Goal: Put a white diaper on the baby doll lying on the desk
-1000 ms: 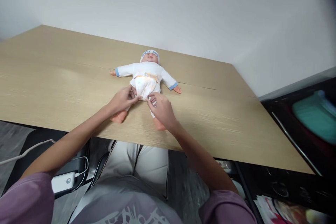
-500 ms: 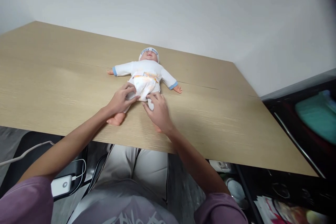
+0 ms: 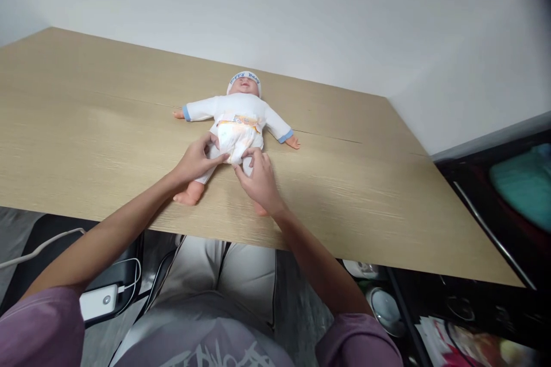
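Observation:
A baby doll in a white top with blue cuffs and a lettered white hat lies on its back on the table, feet toward me. A white diaper with an orange printed waistband is wrapped around its hips. My left hand grips the diaper's edge at the leg on the left, thumb near the crotch and fingers by the hip. At the other leg opening, the thumb and fingers of my right hand are closed on the diaper's edge. My fingers partly hide both legs.
The wooden table meets a pale wall behind. A black chair at the lower left bears a white device with a cable. To the right stand a dark shelf with papers and a teal item.
Both hands stay at the diaper's leg openings, with small finger shifts. The fingers of my left hand have moved slightly up toward the hip. The view has tilted a little.

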Available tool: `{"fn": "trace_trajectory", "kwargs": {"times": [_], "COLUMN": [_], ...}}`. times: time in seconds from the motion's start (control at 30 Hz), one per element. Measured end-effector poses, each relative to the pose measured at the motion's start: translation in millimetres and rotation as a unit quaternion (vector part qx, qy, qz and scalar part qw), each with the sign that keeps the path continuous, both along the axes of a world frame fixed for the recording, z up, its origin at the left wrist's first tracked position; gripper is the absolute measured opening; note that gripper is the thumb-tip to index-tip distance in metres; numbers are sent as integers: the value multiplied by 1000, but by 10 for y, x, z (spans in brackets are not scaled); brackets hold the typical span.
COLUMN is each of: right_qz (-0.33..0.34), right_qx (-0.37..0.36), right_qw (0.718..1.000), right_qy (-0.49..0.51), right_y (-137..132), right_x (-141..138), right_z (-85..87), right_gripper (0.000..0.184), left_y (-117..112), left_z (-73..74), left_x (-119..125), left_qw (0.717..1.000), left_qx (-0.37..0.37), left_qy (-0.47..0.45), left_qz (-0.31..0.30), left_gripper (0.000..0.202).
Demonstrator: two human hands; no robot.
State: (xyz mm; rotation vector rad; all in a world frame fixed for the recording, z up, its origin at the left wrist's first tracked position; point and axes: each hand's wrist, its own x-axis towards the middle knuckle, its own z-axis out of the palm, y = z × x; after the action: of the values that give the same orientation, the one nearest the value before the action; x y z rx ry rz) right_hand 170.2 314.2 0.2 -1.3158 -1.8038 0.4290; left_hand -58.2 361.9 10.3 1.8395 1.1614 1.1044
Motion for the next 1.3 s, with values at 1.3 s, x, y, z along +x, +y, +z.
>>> {"fn": "trace_trajectory", "kwargs": {"times": [1.3], "right_qz": [-39], "right_qx": [-58], "right_qw": [997], "right_qy": [18], "right_y": [38], "right_x": [85], "right_z": [64], "right_gripper": [26], "left_y": [20], "left_z": [92], "left_x": [-77], "left_qw": [972], "left_qx": [-193], "left_qy": [-121], "left_qz": [-59], "left_gripper": [60]}}
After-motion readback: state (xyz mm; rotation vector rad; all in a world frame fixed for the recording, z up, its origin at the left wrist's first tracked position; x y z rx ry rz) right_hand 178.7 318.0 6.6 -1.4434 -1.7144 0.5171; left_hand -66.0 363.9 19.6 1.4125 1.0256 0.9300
